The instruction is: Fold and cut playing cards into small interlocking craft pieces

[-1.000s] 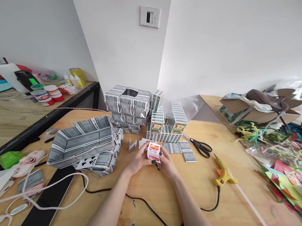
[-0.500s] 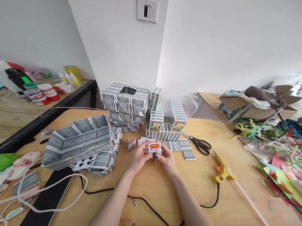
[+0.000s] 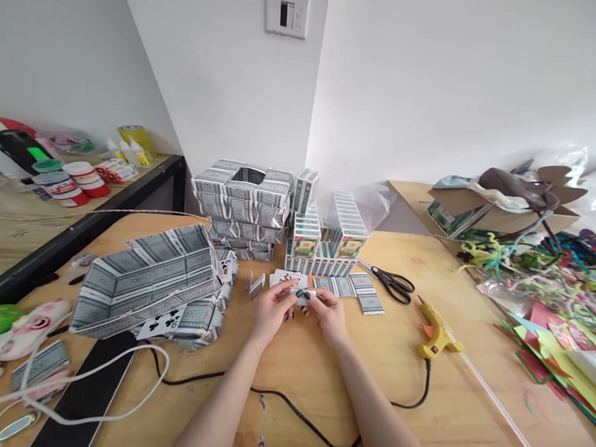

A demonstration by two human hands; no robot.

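Observation:
Between the fingertips of my left hand (image 3: 277,310) and my right hand (image 3: 327,313) is a playing card (image 3: 306,301), gripped from both sides. Both hands are closed on it, thumbs close together, and much of the card is hidden by fingers. Just beyond my hands lie loose white-faced playing cards (image 3: 286,277). A folded card (image 3: 256,284) stands on edge to their left. Past my right hand, cards (image 3: 369,294) lie back side up in a joined row. Behind them, boxed card decks (image 3: 350,229) are stacked.
At left lies an open tray made of cards (image 3: 147,276); behind stands a card-built box (image 3: 244,193) with a top opening. Scissors (image 3: 397,285) and a yellow glue gun (image 3: 437,333) lie at right. A black cable (image 3: 291,408) crosses under my forearms. A dark phone-like slab (image 3: 74,411) is front left.
The card has tilted: its printed red and yellow face, turned toward me before, now hardly shows. My fingers have shifted around it. The whole view has moved slightly.

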